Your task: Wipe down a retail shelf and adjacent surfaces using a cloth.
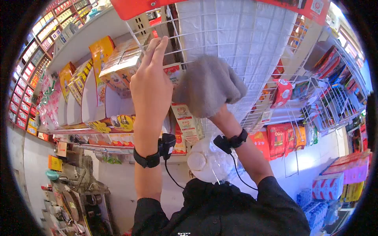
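Note:
A crumpled grey cloth (210,86) is in my right hand (222,115), covering its fingers and most of the palm. The cloth overlaps the white wire grid rack (232,33), behind which pale, crinkled wrapping shows. My left hand (152,74) is raised at the rack's left edge, back of the hand toward me. Its visible fingers are stretched upward, overlapping the wires, and its thumb is hidden. Just left of that hand stand stacked small boxes (122,63) on a shelf. Below the cloth, red-and-white packets (187,124) hang or stand at the rack's side.
A red header strip (136,8) crosses the rack's top. Wire baskets (334,102) and red packets (277,137) are on the right. Underneath my arms is a clear plastic container (210,161). Cluttered goods (71,200) fill the lower left; stacked packs (328,187) sit lower right.

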Action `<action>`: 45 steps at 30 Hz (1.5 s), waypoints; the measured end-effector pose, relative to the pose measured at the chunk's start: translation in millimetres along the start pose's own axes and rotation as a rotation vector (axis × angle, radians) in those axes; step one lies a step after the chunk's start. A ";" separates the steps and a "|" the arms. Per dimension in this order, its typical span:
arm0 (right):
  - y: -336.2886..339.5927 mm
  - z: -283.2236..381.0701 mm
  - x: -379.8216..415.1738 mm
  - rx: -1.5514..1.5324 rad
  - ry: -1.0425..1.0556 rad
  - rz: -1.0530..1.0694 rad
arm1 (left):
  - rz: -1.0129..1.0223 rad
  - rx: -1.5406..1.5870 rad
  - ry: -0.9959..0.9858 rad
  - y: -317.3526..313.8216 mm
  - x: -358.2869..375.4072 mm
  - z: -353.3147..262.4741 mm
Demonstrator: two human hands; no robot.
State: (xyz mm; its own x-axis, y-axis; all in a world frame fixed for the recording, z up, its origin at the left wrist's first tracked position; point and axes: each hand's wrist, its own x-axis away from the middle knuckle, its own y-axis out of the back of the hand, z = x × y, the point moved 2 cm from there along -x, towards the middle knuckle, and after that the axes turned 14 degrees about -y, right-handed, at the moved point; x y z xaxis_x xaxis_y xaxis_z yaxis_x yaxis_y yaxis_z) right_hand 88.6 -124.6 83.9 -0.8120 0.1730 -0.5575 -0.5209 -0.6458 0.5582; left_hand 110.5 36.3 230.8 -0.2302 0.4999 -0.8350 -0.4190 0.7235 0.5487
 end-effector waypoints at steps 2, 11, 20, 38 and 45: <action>10.5 17.2 -29.5 0.118 0.137 -0.111 | -0.047 -0.028 -0.027 1.8 -3.7 0.7; 48.0 28.0 -82.6 0.478 0.228 -0.396 | -0.048 -0.039 0.031 -6.0 -18.8 9.8; 81.2 47.0 -83.9 0.548 0.244 -0.363 | -0.129 0.155 -0.001 -3.9 -21.4 11.0; 142.3 54.8 -89.9 0.740 0.403 -0.416 | -0.100 0.144 0.098 1.5 -23.2 18.7; 115.8 87.9 -79.5 0.749 0.380 -0.292 | -0.195 -0.045 0.022 -7.6 -15.4 20.9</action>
State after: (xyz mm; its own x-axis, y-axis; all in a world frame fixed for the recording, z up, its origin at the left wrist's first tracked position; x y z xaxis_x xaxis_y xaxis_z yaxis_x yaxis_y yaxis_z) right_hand 69.7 -147.8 247.0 -0.5468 -0.0895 -0.8325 -0.8372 0.0649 0.5430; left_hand 135.5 33.0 240.3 -0.1594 0.3414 -0.9263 -0.4961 0.7835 0.3741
